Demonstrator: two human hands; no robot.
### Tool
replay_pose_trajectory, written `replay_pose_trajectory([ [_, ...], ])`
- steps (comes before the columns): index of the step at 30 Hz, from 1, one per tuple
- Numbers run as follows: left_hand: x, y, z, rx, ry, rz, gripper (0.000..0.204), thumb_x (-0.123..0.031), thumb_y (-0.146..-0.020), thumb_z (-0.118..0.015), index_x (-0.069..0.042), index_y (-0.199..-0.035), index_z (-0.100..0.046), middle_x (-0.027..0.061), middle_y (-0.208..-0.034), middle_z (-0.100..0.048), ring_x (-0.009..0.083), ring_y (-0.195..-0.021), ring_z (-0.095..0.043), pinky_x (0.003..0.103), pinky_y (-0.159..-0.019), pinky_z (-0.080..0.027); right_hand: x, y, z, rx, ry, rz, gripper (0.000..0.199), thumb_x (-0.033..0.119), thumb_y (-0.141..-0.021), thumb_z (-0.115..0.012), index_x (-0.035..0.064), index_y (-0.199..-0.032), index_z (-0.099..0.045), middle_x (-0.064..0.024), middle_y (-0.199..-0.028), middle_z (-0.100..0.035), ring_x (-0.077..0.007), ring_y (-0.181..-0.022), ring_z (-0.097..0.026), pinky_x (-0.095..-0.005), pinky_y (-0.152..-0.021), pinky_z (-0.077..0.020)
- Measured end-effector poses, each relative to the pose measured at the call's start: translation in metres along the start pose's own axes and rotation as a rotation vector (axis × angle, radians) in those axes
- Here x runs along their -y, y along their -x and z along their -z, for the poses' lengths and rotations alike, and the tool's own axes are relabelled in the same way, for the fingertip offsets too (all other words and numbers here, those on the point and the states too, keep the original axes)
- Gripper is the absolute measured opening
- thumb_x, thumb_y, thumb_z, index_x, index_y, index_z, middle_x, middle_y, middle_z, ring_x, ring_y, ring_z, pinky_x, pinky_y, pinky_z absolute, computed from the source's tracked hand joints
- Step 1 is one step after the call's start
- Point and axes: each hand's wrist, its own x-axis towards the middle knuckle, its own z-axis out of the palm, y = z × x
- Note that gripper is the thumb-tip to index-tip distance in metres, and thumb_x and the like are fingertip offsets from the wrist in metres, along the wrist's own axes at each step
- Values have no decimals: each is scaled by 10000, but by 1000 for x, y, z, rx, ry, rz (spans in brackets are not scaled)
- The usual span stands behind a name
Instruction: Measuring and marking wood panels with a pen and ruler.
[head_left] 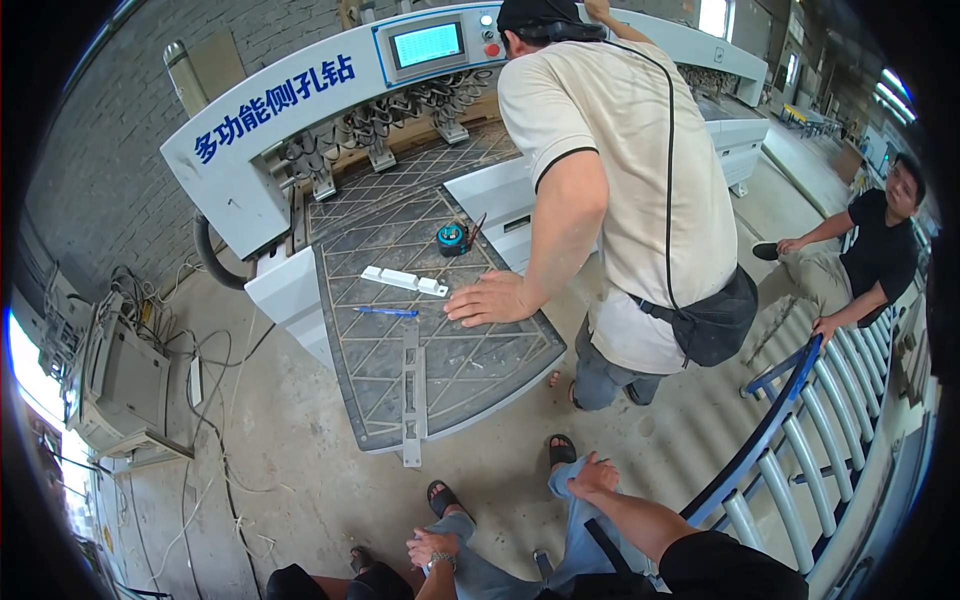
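Pale-blue trousers [585, 532]; dark-grey table [375, 392], light crisscross pattern; blue pen [387, 312].

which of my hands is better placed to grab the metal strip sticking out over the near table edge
Left, most likely: your left hand lies almost directly below the metal strip in this view. Your right hand sits farther off to the right. Neither visibly holds anything.

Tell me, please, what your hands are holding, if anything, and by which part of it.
Nothing visible is held; the left hand and the right hand rest at the knees.
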Motion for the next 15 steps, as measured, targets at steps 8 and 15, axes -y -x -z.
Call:
replay_pose_trajectory([
  [8,4,0,-4,-14,-20,-49,738,-547,-730,-783,-167,-1288,-486,145,-1197,-539,324,-1088,-638,437,-891,-530,3,-2,-9,-51,36,-12,810,561,-742,-773,128,-1368,-496,-252,-1284,-583,-439,-1144,-621,-533,-944,-482],
  [15,0,5,6,0,13,-31,676,-509,-766,-758,-147,-1276,-500,150,-1201,-546,322,-1088,-640,434,-890,-534,3,1,-4,-49,33,-12,800,483,-720,-806,112,-1351,-481,-225,-1216,-591,-403,-1131,-629,-495,-940,-515],
])
